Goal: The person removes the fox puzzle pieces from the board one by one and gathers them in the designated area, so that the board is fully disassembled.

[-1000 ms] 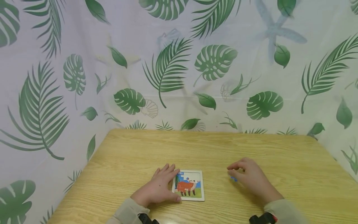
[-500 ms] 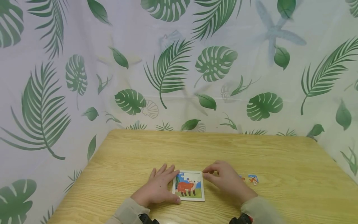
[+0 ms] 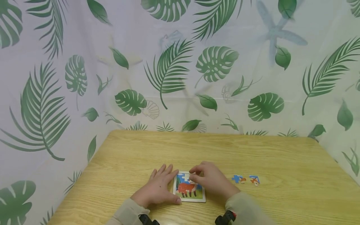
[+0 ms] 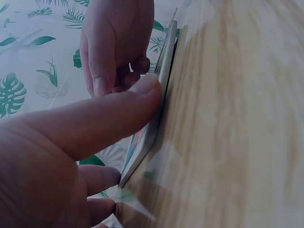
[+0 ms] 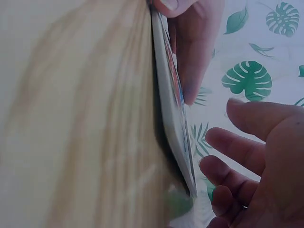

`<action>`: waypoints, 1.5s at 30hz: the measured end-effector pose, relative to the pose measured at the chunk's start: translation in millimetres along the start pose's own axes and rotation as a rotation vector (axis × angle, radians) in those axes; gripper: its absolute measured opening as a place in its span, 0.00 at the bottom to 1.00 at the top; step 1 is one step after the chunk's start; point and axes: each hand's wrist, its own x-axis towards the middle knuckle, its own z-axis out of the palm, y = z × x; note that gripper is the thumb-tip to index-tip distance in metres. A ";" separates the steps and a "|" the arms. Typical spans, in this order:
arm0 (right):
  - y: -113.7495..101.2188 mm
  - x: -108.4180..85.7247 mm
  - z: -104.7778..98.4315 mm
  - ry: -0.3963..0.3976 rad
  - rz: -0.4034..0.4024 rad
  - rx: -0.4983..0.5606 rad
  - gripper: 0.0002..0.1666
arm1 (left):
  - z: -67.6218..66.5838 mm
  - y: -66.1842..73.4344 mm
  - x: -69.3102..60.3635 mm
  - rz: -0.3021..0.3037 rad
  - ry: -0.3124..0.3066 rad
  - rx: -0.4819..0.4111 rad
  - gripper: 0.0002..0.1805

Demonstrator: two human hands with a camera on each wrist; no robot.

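A small square jigsaw puzzle [image 3: 187, 188] with a red animal picture lies in a white-rimmed tray on the table. Whitish bare backing shows near its top. My left hand [image 3: 159, 188] is spread along the tray's left side, index fingertip at the upper left corner and thumb on the lower left edge. Over the upper right part of the puzzle hovers my right hand [image 3: 212, 178], fingers bent and thumb apart from them. In the right wrist view no piece shows between the thumb and fingers of the right hand [image 5: 266, 156]. The hand hides the puzzle's upper right corner.
Two loose jigsaw pieces lie right of the tray: a blue and orange piece [image 3: 238, 179] and another with an orange animal face [image 3: 254, 180]. The wooden table [image 3: 135, 150] reaches back to a leaf-printed cloth [image 3: 180, 78].
My right hand has moved left from the loose pieces to above the puzzle, uncovering both pieces. The left hand has stayed at the tray.
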 end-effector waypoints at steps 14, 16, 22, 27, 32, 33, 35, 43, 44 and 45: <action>-8.3 11.2 19.7 -0.010 0.033 -0.080 0.12 | 2.1 3.1 -2.4 0.025 -0.006 -0.009 0.60; -8.0 10.1 20.6 0.001 0.036 -0.077 0.12 | 2.6 3.3 -2.2 0.023 -0.006 -0.007 0.60; -8.1 7.0 23.1 0.016 0.026 -0.098 0.11 | 3.2 2.0 -1.7 0.020 -0.013 -0.006 0.60; -14.1 9.8 26.8 0.041 0.003 -0.132 0.10 | 1.4 0.9 -3.5 0.020 -0.010 -0.006 0.60; -21.8 16.6 34.1 0.062 0.010 -0.188 0.11 | -0.3 -0.1 -5.4 0.018 -0.004 -0.012 0.59; -23.2 17.4 35.1 0.062 0.024 -0.193 0.12 | -0.5 0.0 -5.6 0.018 -0.004 -0.010 0.59; -24.3 18.9 37.2 0.059 0.050 -0.201 0.13 | -0.5 0.0 -5.4 0.023 -0.001 -0.008 0.59; -24.1 19.9 38.3 0.070 0.124 -0.135 0.17 | -0.2 1.1 -2.7 0.028 0.006 0.000 0.60; -24.2 20.2 38.4 0.074 0.129 -0.126 0.18 | -0.2 1.0 -2.1 0.026 0.009 -0.001 0.60; -24.5 20.1 38.4 0.076 0.134 -0.113 0.18 | -0.1 0.6 -1.6 0.024 0.011 -0.003 0.60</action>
